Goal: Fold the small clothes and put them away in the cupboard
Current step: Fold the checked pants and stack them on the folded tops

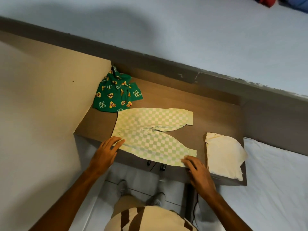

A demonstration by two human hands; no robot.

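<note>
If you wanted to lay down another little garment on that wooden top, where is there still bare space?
The widest bare patch of the wooden top runs along the back, behind the checked pants and the cream folded cloth. A smaller one lies left of the pants, below the green printed garment. The front edge is crowded: the left hand and right hand rest on the pants.

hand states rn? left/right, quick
Left hand: open, fingers flat on the waist end of the green-and-white checked trousers.
Right hand: open, fingertips on one trouser leg's cuff.
</note>
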